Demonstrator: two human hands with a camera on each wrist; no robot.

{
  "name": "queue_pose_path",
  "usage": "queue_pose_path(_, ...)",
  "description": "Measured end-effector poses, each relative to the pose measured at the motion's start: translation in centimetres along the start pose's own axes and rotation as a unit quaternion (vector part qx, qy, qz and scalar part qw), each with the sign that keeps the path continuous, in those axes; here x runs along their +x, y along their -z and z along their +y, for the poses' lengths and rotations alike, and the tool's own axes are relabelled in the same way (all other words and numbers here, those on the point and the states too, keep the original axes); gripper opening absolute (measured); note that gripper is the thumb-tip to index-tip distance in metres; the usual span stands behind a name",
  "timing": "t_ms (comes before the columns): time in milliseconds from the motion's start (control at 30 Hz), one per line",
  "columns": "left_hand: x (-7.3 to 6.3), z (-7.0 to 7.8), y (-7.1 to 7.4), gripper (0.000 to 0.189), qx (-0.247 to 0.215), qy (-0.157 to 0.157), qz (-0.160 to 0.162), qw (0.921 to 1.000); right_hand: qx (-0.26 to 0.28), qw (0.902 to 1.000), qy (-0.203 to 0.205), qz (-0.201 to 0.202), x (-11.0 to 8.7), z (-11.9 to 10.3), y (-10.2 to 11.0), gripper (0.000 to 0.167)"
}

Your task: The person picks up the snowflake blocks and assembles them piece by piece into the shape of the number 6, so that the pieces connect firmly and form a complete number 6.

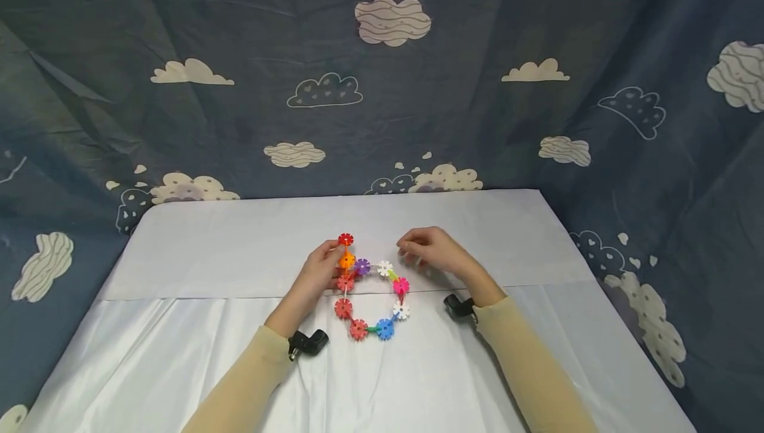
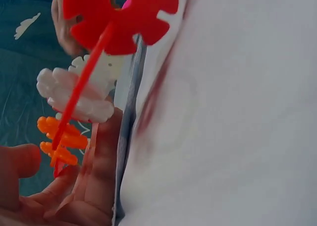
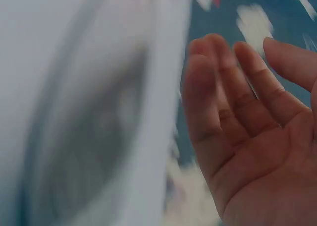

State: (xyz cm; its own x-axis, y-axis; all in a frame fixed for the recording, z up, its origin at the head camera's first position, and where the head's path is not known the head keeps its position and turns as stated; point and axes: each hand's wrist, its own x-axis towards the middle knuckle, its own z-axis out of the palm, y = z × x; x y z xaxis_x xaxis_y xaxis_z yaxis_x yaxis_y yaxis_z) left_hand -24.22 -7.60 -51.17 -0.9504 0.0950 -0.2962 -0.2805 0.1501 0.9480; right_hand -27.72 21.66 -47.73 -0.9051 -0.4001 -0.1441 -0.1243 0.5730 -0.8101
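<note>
A ring of notched plastic interlocking discs (image 1: 384, 329) in red, blue, white, pink and purple lies on the white cloth, joined by edge-on discs between them. At its upper left an orange disc (image 1: 347, 260) and a red disc (image 1: 345, 239) stick out as a short branch. My left hand (image 1: 314, 272) holds the ring there, thumb and fingers at the orange part; a red edge-on disc (image 2: 81, 87) stretches from it in the left wrist view. To the ring's upper right, my right hand (image 1: 434, 247) hovers with fingers loosely bent and nothing in them; its palm (image 3: 267, 151) shows bare.
White cloth (image 1: 197, 247) covers the table, with a fold seam running across it. A dark curtain (image 1: 447, 121) with cloud prints hangs behind and at the sides. Small black cameras (image 1: 309, 342) are strapped to both wrists.
</note>
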Motion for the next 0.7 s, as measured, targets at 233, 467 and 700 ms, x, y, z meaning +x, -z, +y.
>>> queue_pose_path(233, 1.0, 0.4, 0.9, 0.034, -0.037, -0.019, 0.02, 0.999, -0.157, 0.9793, -0.083, 0.097, -4.0, 4.5, 5.6, 0.031)
queue_pose_path(467, 1.7, 0.3, 0.9, 0.027, -0.068, -0.018, 0.024, 0.9973, -0.158, 0.9783, -0.113, 0.072, -5.1, 6.4, 5.7, 0.027)
queue_pose_path(700, 2.1, 0.4, 0.7, 0.024, -0.077, -0.005, 0.03, 0.9966, -0.138, 0.984, -0.086, 0.072, -2.8, 4.3, 5.3, 0.023)
